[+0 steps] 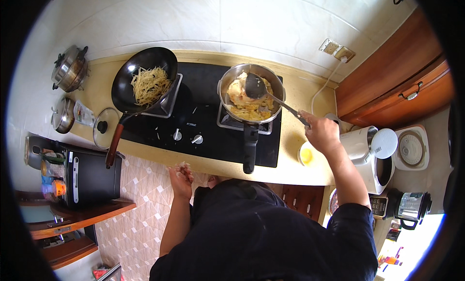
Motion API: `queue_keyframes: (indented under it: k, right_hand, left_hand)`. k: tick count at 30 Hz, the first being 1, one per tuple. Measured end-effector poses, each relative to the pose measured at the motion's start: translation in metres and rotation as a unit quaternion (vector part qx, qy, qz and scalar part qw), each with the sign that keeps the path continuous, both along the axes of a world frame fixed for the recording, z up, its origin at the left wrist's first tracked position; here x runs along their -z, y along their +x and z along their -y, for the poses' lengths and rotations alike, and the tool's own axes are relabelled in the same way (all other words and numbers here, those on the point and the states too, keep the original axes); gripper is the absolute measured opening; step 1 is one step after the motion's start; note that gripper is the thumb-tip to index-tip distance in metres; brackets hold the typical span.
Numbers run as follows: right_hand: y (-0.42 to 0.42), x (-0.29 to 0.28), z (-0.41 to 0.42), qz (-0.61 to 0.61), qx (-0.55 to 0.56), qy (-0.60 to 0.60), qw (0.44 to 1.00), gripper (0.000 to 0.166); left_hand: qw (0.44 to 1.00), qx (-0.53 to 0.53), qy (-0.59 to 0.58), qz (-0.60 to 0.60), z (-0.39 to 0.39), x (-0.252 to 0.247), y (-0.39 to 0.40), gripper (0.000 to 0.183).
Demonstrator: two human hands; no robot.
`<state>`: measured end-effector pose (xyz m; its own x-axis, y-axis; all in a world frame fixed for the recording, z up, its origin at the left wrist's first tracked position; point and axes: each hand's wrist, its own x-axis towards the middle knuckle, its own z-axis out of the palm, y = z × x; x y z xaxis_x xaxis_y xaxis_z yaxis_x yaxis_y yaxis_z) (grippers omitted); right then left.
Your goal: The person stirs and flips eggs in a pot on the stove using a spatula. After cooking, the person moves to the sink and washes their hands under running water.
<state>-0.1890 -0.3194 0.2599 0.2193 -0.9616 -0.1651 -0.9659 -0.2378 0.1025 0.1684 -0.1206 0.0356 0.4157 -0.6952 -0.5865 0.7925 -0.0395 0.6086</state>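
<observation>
My right hand (321,130) grips the handle of a ladle (256,85) with a dark head. Its head rests on yellow and browned food, apparently egg (238,95), inside a steel pot (279,108) on the right burner. The pot's black handle (250,150) points towards me. Below the counter edge, my left hand (181,179) hangs palm up with curled fingers. Pinkish-white, sticky matter covers those fingers; whether it is held or only clings there is unclear. Near my right wrist stands a small bowl (306,154) with yellow liquid.
A black wok (121,84) with pale shreds (150,85) sits tilted on the left burner, its wooden handle (115,143) reaching past the counter edge. A glass lid (106,126) lies beside it. White appliances (358,146) and a blender (410,206) stand at right.
</observation>
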Motion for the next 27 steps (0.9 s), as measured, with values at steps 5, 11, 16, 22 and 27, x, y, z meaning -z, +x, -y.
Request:
queue_keyframes:
  k: [5,11,16,22,27]
  right_hand:
    - [-0.010,0.012,0.008,0.161,0.022,-0.011,0.987,0.044]
    - [-0.008,0.001,0.006,0.123,0.067,0.093,0.986,0.042]
    - [-0.013,-0.031,0.013,0.138,0.037,0.128,0.981,0.043]
    - [0.008,0.008,0.035,0.195,0.052,0.103,0.974,0.039]
    - [0.005,0.016,0.033,0.176,0.079,0.139,0.971,0.037]
  left_hand:
    - [0.997,0.058,-0.051,0.015,0.005,0.000,0.004,0.042]
    - [0.998,0.044,-0.041,0.002,0.009,-0.002,0.002,0.044]
    - [0.999,0.026,-0.021,0.003,0.009,-0.009,-0.002,0.046]
    - [0.998,0.056,-0.032,0.010,0.010,-0.014,-0.002,0.049]
    - [0.996,0.061,-0.056,0.018,0.006,-0.008,0.005,0.053]
